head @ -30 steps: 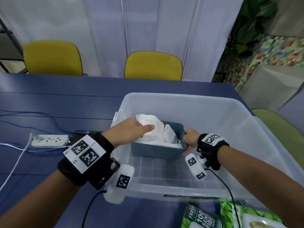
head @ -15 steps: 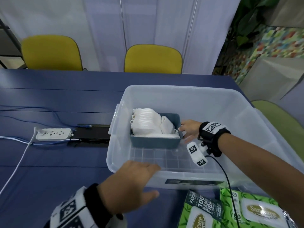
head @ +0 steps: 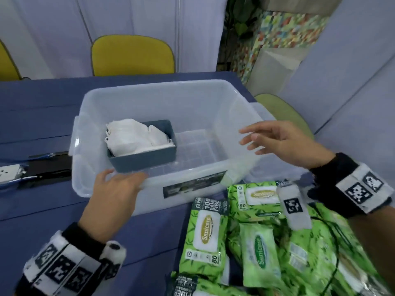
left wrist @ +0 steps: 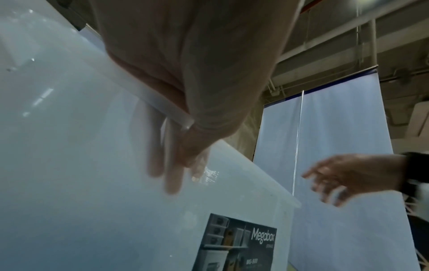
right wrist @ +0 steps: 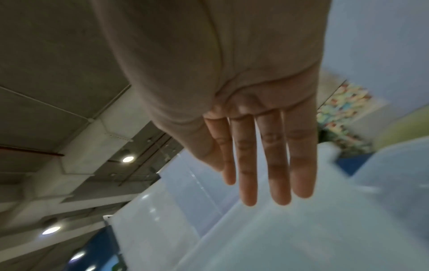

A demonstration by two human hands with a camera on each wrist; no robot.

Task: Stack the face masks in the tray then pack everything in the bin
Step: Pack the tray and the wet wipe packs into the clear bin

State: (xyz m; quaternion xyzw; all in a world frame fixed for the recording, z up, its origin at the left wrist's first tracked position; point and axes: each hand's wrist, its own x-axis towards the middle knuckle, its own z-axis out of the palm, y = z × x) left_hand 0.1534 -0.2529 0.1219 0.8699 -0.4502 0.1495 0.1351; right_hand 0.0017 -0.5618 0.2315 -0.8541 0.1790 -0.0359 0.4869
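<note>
Tray (head: 142,158) released by right hand (head: 284,144), fingers spread; left hand (head: 116,189) now grips bin (head: 224,99) rim.

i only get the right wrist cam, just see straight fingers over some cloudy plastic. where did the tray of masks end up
Observer: The head view shows the blue tray sitting inside the clear bin, at its left end, with the white face masks piled in it.
Operator: what's the left hand doing
Observer: The left hand grips the bin's near rim; the left wrist view shows its fingers hooked over the rim and reaching down inside the wall.
Operator: anything left to pack
Observer: Yes, green wipe packs lie on the blue table in front of the bin, below your right hand, which is open and empty.
</note>
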